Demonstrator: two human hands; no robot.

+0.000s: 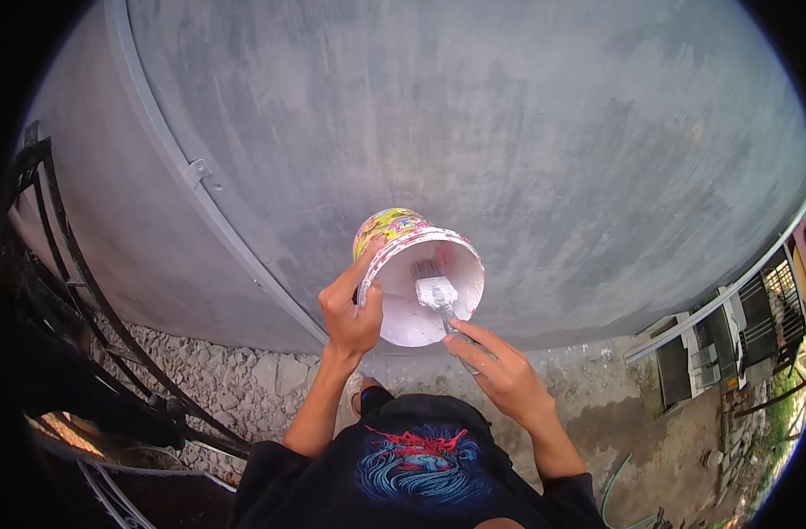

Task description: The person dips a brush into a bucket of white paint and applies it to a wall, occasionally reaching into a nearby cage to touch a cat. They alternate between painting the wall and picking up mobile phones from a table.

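My left hand grips the rim of a paint bucket, its thumb on the inside and its fingers round the outside. The bucket is tilted with its mouth toward me; colourful printing covers its outer side, and white paint coats the inner wall. In my right hand is a paintbrush, pinched by its handle. White paint covers the brush's ferrule area, and the dark bristles point into the bucket. Beyond the bucket rises a grey wall with streaky, uneven patches.
A pipe runs down the wall on the left, fixed by a bracket. Black metal railings curve along the left edge. Broken stones lie at the wall's foot. On the right are a concrete floor and a green hose.
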